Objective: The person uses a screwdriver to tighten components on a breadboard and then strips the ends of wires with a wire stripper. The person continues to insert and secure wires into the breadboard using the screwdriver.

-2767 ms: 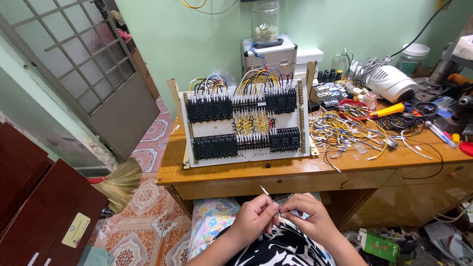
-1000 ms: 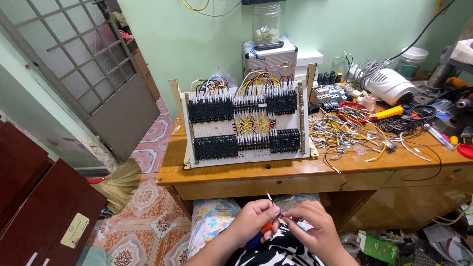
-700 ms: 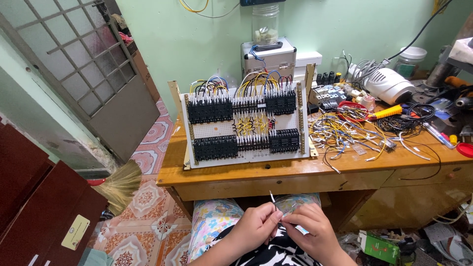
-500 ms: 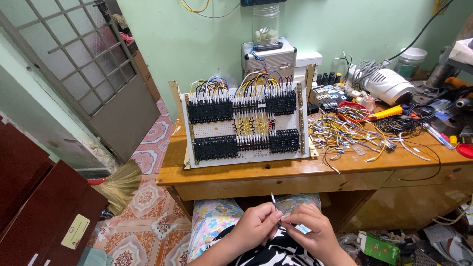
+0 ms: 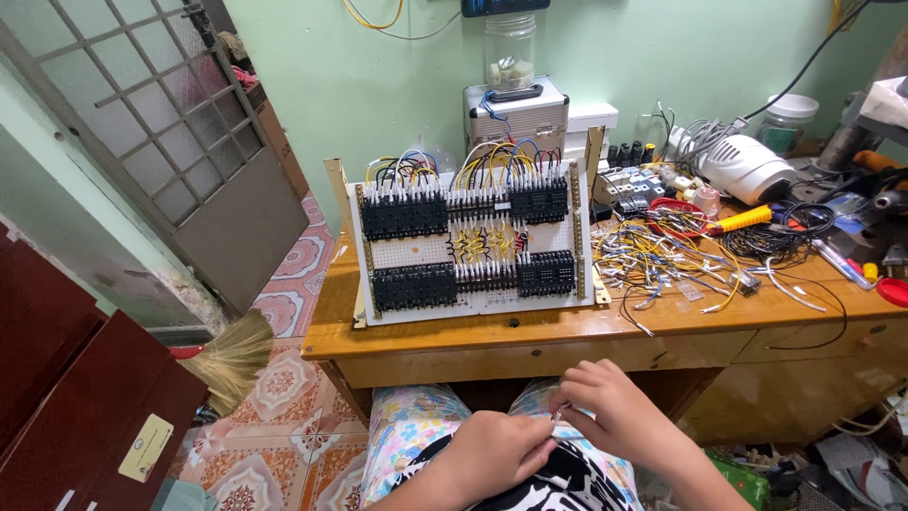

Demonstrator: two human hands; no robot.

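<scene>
I see open room between my hands (image 5: 558, 440) and the desk edge (image 5: 530, 355). Above, the wiring panel (image 5: 473, 241) blocks the middle, and loose wires (image 5: 681, 260) clutter the right.

A wooden bench (image 5: 567, 336) with drawers carries a white wiring panel (image 5: 473, 246) leaning upright near its left end, its rows of black relay blocks laced with coloured wires. To its right lies a tangle of loose wires (image 5: 662, 260) — beside them a yellow-handled screwdriver (image 5: 742, 220), a white fan-like unit (image 5: 752, 168), a metal case (image 5: 515, 114) and a jar (image 5: 787, 121) at the back.
</scene>
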